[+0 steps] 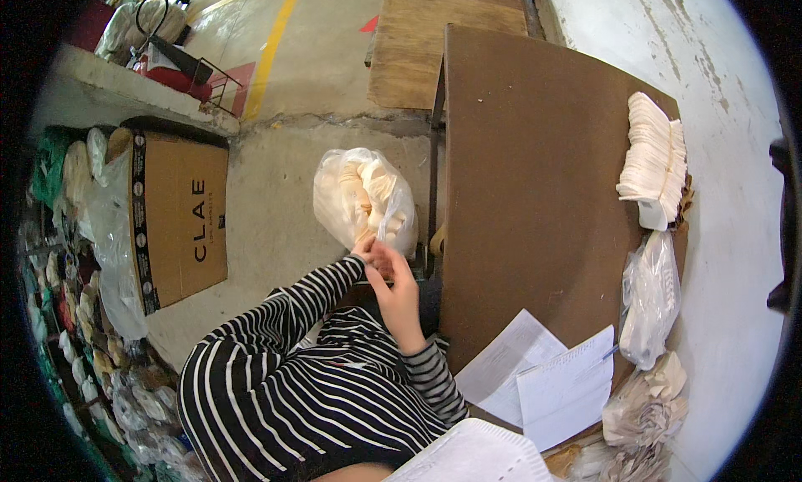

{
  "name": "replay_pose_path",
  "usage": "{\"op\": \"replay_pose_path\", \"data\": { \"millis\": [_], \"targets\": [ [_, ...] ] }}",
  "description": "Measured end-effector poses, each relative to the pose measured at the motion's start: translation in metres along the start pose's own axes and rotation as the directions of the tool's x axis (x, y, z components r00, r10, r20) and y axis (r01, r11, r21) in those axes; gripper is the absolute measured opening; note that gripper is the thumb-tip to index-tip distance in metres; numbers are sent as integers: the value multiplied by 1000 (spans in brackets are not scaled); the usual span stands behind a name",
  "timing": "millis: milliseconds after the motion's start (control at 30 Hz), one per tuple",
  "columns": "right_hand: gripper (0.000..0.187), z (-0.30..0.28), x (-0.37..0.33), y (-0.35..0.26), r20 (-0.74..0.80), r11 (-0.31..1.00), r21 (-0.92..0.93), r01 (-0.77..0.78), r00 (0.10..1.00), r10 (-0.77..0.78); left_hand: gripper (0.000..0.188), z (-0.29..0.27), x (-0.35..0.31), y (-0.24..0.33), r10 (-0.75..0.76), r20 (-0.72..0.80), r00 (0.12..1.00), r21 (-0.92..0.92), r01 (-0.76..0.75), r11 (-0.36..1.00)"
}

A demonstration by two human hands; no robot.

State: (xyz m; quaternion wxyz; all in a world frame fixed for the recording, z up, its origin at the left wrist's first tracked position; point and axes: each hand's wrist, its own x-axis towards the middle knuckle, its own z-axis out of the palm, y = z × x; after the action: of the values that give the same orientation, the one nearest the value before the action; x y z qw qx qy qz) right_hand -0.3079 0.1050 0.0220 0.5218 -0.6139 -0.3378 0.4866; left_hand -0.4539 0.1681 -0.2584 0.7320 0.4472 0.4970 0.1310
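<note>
A clear plastic bag [330,202] filled with cream-coloured, stacked soft pieces [380,185] sits in front of me, left of the brown table. My left hand [365,247] is closed at the bag's near edge and appears to grip the plastic there. Just beside it, my right hand [398,291] reaches toward the left one, its thumb apart from its stretched fingers. The right fingertips lie close to the left hand and are slightly blurred; I see nothing held in them.
The brown table [543,190] stands to my right, with a banded stack of cream pieces [652,160], a plastic-wrapped bundle [650,298] and paper sheets [564,390]. On the left are a cardboard box [180,223] and shelves of bagged items [92,315]. Farther off lies a wooden board [443,39].
</note>
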Motion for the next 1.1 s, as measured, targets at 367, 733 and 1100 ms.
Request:
{"op": "replay_pose_path", "data": {
  "millis": [367, 733, 1100],
  "targets": [
    [35, 54, 55, 240, -113, 876, 232, -423, 883, 456, 63, -67, -38, -37, -315, 180, 932, 320, 248, 915],
    [32, -16, -49, 36, 295, 959, 210, 190, 923, -248, 58, -13, 58, 44, -123, 136, 983, 503, 39, 863],
    [32, -2, -94, 86, 509, 965, 179, 192, 822, -258, 56, 38, 60, 302, 530, -55, 846, 360, -478, 801]
  ]
}}
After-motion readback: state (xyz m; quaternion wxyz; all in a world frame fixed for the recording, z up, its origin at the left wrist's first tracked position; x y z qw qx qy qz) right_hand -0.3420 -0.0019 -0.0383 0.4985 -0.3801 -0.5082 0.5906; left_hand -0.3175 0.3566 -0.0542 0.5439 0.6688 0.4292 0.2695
